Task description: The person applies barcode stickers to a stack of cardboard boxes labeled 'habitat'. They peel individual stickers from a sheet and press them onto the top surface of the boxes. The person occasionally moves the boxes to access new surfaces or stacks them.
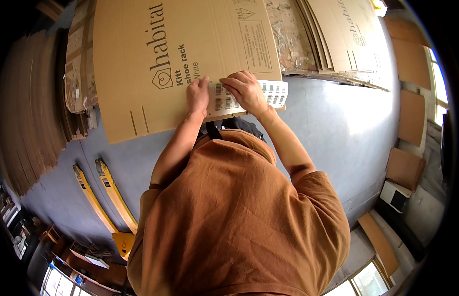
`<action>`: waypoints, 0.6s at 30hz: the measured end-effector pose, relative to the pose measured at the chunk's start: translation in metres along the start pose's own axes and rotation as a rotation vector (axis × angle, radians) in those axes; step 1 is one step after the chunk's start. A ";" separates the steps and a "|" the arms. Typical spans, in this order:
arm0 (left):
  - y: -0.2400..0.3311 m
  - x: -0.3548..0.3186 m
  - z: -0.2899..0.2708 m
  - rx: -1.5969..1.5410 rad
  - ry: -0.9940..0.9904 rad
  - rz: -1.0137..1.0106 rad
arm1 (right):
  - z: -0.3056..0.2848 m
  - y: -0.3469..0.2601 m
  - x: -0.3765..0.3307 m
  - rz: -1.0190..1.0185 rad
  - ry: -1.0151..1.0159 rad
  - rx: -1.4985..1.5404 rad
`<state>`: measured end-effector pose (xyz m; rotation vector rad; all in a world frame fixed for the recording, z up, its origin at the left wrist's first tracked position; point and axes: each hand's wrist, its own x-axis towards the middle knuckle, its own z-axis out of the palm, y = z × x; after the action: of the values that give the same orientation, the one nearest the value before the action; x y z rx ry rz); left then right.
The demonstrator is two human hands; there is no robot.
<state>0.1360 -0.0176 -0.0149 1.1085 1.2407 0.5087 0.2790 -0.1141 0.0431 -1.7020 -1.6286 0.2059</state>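
Observation:
A white sheet of barcode labels (276, 90) lies across the near right part of a large flat brown cardboard piece (123, 59) with dark print. My left hand (197, 97) is closed at the sheet's left end, its thumb and fingers pressed together. Just to its right, my right hand (245, 92) reaches over the sheet with fingers curled in a pinch at its upper edge. Whether a single label has come loose between the right fingertips is hidden. The sheet's right end curls slightly beyond my right wrist.
Another stack of flat cardboard (338, 34) stands at the far right. Brown cardboard sheets (27, 108) are piled at the left. A yellow pallet truck (116, 197) rests on the grey floor (333, 123), lower left. Cardboard pieces (411, 113) lean along the right wall.

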 end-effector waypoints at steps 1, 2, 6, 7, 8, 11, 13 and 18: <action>-0.001 0.002 -0.001 -0.049 -0.029 -0.080 | 0.001 0.001 -0.001 -0.020 0.033 0.013; -0.001 0.003 -0.001 -0.097 -0.058 -0.160 | 0.001 0.002 -0.003 -0.013 0.021 0.018; -0.020 0.016 -0.004 -0.206 -0.110 -0.339 | -0.001 0.001 -0.005 -0.012 -0.050 0.034; -0.034 0.024 -0.006 -0.146 -0.104 -0.326 | -0.002 0.000 -0.003 -0.018 -0.078 0.036; -0.045 0.032 -0.007 -0.086 -0.095 -0.313 | -0.002 0.001 0.000 0.005 -0.068 0.097; -0.049 0.034 -0.008 0.145 0.030 -0.117 | -0.010 0.011 0.014 0.114 -0.040 0.300; -0.034 0.027 -0.007 0.461 0.020 0.073 | -0.011 0.051 0.030 0.388 -0.019 0.528; -0.025 0.027 0.024 0.524 -0.135 0.424 | 0.007 0.168 0.073 0.273 -0.414 0.011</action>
<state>0.1602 -0.0149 -0.0516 1.8420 1.0446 0.4211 0.4198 -0.0279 -0.0361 -1.9635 -1.6650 0.7414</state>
